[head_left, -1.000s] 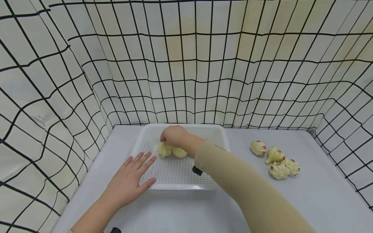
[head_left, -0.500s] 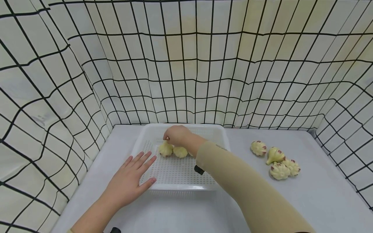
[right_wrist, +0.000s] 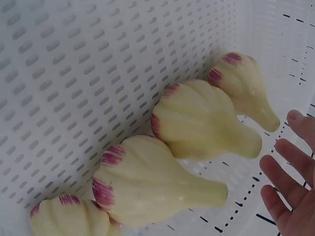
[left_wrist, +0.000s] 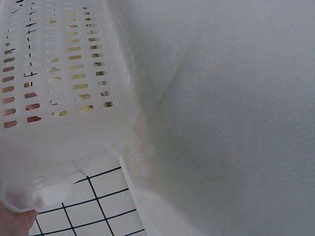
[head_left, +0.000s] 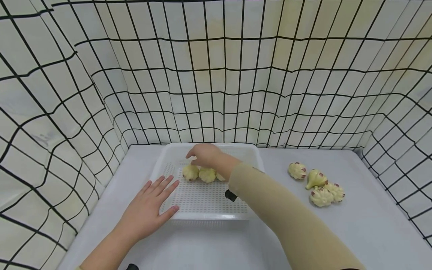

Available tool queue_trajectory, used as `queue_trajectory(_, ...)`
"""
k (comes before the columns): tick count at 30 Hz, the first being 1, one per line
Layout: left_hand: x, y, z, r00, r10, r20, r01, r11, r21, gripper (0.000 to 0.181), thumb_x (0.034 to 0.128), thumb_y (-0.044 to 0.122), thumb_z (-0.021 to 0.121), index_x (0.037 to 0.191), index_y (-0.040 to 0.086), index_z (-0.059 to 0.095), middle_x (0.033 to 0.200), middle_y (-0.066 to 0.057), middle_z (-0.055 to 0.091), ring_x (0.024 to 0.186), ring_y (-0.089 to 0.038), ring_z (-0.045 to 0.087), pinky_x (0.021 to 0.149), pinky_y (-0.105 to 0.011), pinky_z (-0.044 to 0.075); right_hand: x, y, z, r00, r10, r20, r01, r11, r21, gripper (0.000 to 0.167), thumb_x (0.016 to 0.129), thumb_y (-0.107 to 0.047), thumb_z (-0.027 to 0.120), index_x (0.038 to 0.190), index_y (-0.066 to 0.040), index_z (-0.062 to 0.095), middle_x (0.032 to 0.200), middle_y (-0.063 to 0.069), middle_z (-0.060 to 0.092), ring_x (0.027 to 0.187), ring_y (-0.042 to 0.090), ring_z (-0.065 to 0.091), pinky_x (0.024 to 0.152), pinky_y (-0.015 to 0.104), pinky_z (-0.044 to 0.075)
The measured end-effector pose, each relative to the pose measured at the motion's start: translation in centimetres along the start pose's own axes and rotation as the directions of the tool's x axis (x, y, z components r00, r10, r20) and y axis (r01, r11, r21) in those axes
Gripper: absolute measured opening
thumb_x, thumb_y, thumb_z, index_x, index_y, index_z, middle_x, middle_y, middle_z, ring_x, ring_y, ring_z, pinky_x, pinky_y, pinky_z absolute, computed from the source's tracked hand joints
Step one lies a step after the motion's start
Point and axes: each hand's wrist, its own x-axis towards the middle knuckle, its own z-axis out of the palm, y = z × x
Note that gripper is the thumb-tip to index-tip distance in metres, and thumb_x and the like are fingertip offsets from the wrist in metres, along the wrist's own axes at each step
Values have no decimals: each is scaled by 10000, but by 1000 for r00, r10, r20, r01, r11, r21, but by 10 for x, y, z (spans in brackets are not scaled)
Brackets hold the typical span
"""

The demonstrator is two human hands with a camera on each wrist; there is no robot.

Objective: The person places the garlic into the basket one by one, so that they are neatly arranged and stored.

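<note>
Head view: lining up garlic bulbs (head_left: 207, 175) in the basket (head_left: 216, 216) seems in hand, the next move probably calling for a loose bulb (head_left: 321, 197) from the table (head_left: 219, 247), left hand (head_left: 148, 208) spread, empty, at the basket's left side; left wrist: slotted wall (left_wrist: 64, 140); right wrist: right hand (right_wrist: 299, 196), fingers parted, empty, beside four basketed bulbs.

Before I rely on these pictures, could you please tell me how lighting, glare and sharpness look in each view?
Head view: bright, with a small shine on the front rim of the white basket; left wrist view: greyish and low in contrast, the tabletop hazy; right wrist view: also greyish, but the garlic bulbs and right hand are clearly outlined.
</note>
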Motion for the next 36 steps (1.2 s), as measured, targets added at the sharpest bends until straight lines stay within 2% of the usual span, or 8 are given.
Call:
queue_trajectory(5, 0, -1, 1, 1000, -12, 10, 12, 1000, 0, 717, 930, 554, 595, 1528, 203, 412, 1577, -62, 367, 1447, -343, 316, 1161, -570, 234, -7, 5, -7, 999, -17, -28, 18, 1000, 25, 352, 987, -323, 628, 1336, -279, 644, 1292, -63, 644, 1193, 124, 579, 991, 302, 481)
queue_trajectory(12, 0, -3, -2, 999, -19, 47, 19, 1000, -1, 724, 949, 600, 531, 1539, 207, 389, 1591, -61, 339, 1462, -337, 286, 1176, -561, 207, -20, 18, -20, 996, -47, -75, 53, 995, 85, 341, 981, -294, 641, 1317, -235, 664, 1247, -30, 660, 1161, 153, 593, 942, 312, 501)
queue_trajectory(18, 0, -3, -2, 998, -23, 50, 23, 1000, -6, 724, 937, 555, 585, 1542, 211, 384, 1591, -65, 339, 1462, -341, 284, 1173, -563, 207, -33, 35, -29, 993, -49, -107, 63, 990, 126, 329, 983, -294, 639, 1304, -233, 671, 1243, -11, 658, 1126, 152, 602, 900, 310, 511)
queue_trajectory(25, -1, -1, -3, 999, -15, 42, 16, 1000, -9, 716, 940, 546, 587, 1538, 205, 391, 1588, -65, 345, 1455, -349, 296, 1164, -562, 225, -55, 51, -37, 991, -21, -131, 43, 985, 169, 301, 978, -299, 645, 1272, -251, 691, 1226, -16, 654, 961, 103, 629, 800, 290, 524)
queue_trajectory(30, -1, 0, -2, 1000, -4, 21, 4, 1000, -9, 713, 943, 566, 568, 1535, 206, 398, 1575, -72, 368, 1443, -355, 319, 1159, -565, 232, -71, 67, -36, 989, 12, -148, 16, 982, 189, 297, 974, -318, 650, 1261, -257, 698, 1221, -23, 653, 963, 108, 614, 789, 290, 523)
queue_trajectory(36, 1, 1, -3, 999, -4, 34, 5, 1000, -9, 711, 953, 573, 547, 1545, 217, 377, 1585, -62, 351, 1452, -345, 305, 1169, -566, 218, -99, 88, -35, 980, 74, -185, -25, 967, 252, 300, 960, -315, 671, 1251, -249, 703, 1227, -29, 649, 1005, 142, 607, 793, 323, 528)
